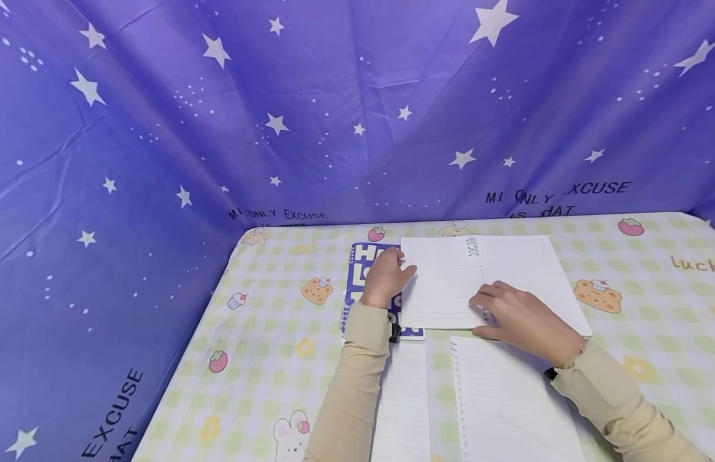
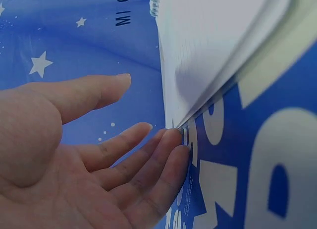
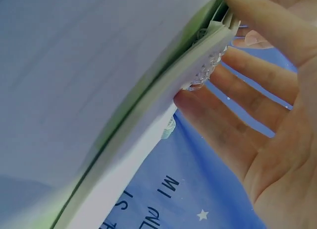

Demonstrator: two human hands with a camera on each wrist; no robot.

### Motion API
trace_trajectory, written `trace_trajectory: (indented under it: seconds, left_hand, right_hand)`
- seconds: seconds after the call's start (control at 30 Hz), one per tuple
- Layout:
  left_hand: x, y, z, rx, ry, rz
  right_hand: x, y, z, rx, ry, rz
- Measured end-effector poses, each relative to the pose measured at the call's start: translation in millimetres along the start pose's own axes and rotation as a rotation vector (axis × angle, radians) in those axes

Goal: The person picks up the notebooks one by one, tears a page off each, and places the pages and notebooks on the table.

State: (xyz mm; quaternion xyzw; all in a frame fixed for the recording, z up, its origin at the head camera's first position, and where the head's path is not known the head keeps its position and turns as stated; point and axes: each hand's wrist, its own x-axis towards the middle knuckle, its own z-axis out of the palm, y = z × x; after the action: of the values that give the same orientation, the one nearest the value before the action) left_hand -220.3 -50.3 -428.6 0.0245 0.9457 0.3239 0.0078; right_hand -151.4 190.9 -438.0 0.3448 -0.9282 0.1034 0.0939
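Note:
An open ring-bound notebook (image 1: 438,282) with lined white pages lies at the table's far side. My left hand (image 1: 386,279) is over its left edge, fingers loosely extended. In the left wrist view the fingertips (image 2: 172,135) meet the page edges, with the thumb apart. Under that edge is a blue notebook (image 2: 225,140) with large white letters, partly covered. My right hand (image 1: 516,314) is at the lower end of the open notebook's spine. Its thumb and fingers close round the clear binding rings (image 3: 208,65); the right wrist view shows the thumb at the spine's end.
Loose punched sheets (image 1: 508,398) lie nearer me on the right, and another lined sheet (image 1: 400,398) sits beside my left forearm. A checked cloth (image 1: 265,359) covers the table. A purple star-printed curtain (image 1: 334,96) hangs behind and to the left.

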Motion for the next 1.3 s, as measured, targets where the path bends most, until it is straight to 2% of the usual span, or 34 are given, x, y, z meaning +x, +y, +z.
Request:
trace_trajectory:
  seconds: [0.33, 0.57, 0.87, 1.1, 1.3]
  left_hand:
    - [1.7, -0.7, -0.2, -0.024, -0.015, -0.007]
    - [0.4, -0.8, -1.4, -0.038, -0.030, -0.026]
    - [-2.6, 0.4, -5.2, 0.000, -0.028, -0.038]
    - [-3.8, 2.4, -6.8, -0.030, -0.034, -0.035]
    - [-4.4, 2.7, -7.0, -0.097, -0.036, -0.101]
  right_hand:
    - [-0.3, 0.9, 2.8, -0.051, 0.056, -0.085]
    - [-0.8, 2.2, 5.2, -0.017, 0.076, -0.081]
    - [-1.5, 4.0, 7.1, 0.008, 0.098, -0.087]
    - [-1.1, 3.6, 6.1, 0.007, 0.089, -0.084]
    - [-0.2, 2.0, 6.7, -0.025, 0.098, -0.109]
